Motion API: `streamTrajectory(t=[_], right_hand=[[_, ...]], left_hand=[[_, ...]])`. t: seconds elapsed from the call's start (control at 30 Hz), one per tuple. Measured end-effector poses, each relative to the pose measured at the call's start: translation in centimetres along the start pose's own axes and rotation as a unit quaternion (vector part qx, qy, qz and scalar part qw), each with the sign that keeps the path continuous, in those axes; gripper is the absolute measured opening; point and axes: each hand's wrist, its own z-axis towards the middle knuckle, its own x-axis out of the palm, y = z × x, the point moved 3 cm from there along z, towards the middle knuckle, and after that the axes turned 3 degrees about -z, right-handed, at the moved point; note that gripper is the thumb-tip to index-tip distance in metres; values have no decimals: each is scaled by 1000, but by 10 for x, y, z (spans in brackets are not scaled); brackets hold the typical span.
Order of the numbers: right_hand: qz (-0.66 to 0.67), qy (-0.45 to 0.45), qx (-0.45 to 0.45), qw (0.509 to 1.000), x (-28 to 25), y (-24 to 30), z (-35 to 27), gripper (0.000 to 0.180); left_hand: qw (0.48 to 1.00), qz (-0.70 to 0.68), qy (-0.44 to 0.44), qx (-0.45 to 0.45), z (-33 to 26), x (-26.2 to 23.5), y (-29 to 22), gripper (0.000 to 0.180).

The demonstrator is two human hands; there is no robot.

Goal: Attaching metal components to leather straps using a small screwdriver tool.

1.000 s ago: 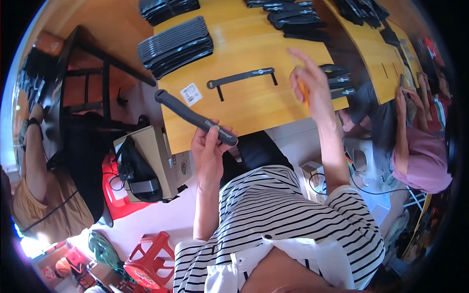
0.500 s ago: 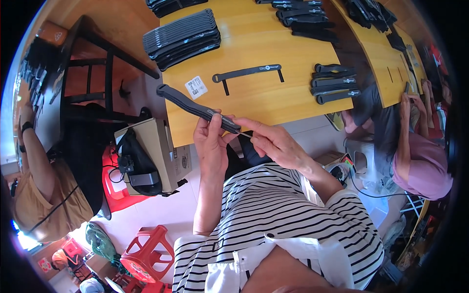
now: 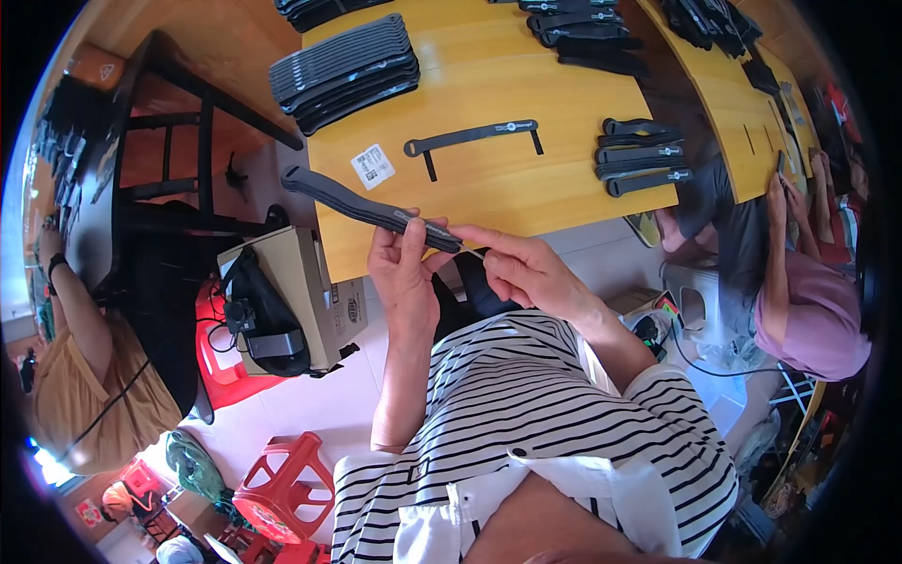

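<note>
My left hand point(image 3: 406, 273) grips a long black handle-shaped part point(image 3: 357, 202) near its right end, holding it just off the front edge of the wooden table point(image 3: 470, 188). My right hand point(image 3: 521, 268) pinches a thin pale pin or stick at that same end of the part. A single flat black strap-like piece point(image 3: 474, 136) lies on the table beyond my hands, with a small white label point(image 3: 373, 166) to its left.
Stacks of black parts sit at the table's far left point(image 3: 343, 70), far centre point(image 3: 583, 38) and right point(image 3: 644, 155). A cardboard box with a black bag point(image 3: 282, 301) stands below the table. Red stools point(image 3: 282, 484) are on the floor. People sit at left point(image 3: 85, 367) and right point(image 3: 808, 282).
My right hand came back from the table's right side to the end of the black part. The part has tipped a little flatter in my left hand.
</note>
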Motion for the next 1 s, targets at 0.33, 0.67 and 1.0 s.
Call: streamTrajectory(t=[0.33, 0.67, 1.0], right_hand=[[55, -4, 32, 998, 2, -12, 2, 43], [123, -30, 43, 991, 7, -9, 0, 43], [53, -104, -14, 993, 16, -10, 7, 41]], left_hand=[[986, 125, -22, 106, -7, 8, -5, 22], [947, 220, 26, 232, -15, 7, -1, 23], [927, 246, 31, 282, -16, 9, -3, 23]])
